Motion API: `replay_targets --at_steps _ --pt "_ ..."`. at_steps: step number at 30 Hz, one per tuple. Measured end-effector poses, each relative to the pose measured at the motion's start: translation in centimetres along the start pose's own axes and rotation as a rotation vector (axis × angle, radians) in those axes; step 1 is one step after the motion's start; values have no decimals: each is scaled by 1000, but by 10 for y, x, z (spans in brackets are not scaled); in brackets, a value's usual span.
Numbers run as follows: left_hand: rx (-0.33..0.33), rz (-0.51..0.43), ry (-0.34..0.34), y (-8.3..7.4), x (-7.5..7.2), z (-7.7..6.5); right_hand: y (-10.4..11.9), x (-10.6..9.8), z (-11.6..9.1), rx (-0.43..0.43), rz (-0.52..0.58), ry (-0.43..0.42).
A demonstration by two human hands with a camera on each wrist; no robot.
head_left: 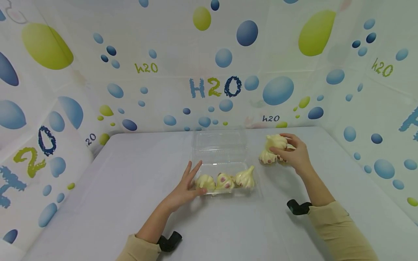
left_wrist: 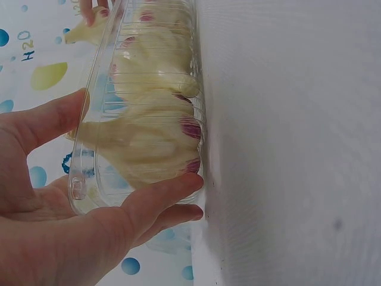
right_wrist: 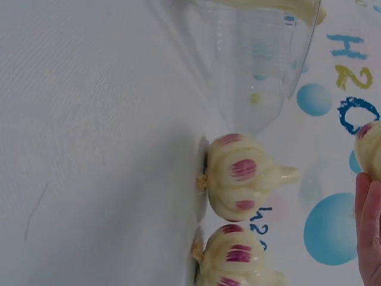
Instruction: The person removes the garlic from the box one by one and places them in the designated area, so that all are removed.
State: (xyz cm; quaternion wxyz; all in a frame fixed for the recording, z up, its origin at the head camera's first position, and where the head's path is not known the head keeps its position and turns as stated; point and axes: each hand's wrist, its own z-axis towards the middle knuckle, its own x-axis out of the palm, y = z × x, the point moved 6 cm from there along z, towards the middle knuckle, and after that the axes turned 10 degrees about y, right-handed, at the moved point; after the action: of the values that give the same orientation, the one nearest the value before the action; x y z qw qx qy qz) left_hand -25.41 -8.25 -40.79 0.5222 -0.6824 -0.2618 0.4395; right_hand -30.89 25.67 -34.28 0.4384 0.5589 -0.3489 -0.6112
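Note:
A clear plastic container (head_left: 228, 165) stands on the white table with its lid (head_left: 220, 141) folded back. Three garlic bulbs lie in it in a row, the rightmost bulb (head_left: 245, 177) with its stem up. My left hand (head_left: 183, 192) holds the container's left end between thumb and spread fingers, around the near bulb (left_wrist: 143, 140) in the left wrist view. To the right of the container, my right hand (head_left: 294, 154) grips a garlic bulb (head_left: 275, 142) raised over two others; these two, one bulb (right_wrist: 241, 179) and another bulb (right_wrist: 235, 259), rest on the table.
The white table (head_left: 147, 163) extends around the container on all sides. Behind it rises a white backdrop (head_left: 176, 43) with blue and green dots and H2O lettering. Each wrist carries a black camera mount, such as the right mount (head_left: 298, 207).

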Motion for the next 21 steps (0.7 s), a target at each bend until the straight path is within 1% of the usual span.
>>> replay_targets --at_steps 6,14,18,19,21 --pt "-1 1 -1 0 0 0 -8 -12 -2 6 5 -43" --pt "-9 11 0 2 0 1 -21 -30 0 15 17 -120" --pt "-3 2 2 2 0 1 -27 -38 -1 10 38 -169" --pt "-3 1 3 2 0 0 -31 -41 0 0 83 -183" --pt "-2 0 4 2 0 0 -35 -45 0 7 95 -209"
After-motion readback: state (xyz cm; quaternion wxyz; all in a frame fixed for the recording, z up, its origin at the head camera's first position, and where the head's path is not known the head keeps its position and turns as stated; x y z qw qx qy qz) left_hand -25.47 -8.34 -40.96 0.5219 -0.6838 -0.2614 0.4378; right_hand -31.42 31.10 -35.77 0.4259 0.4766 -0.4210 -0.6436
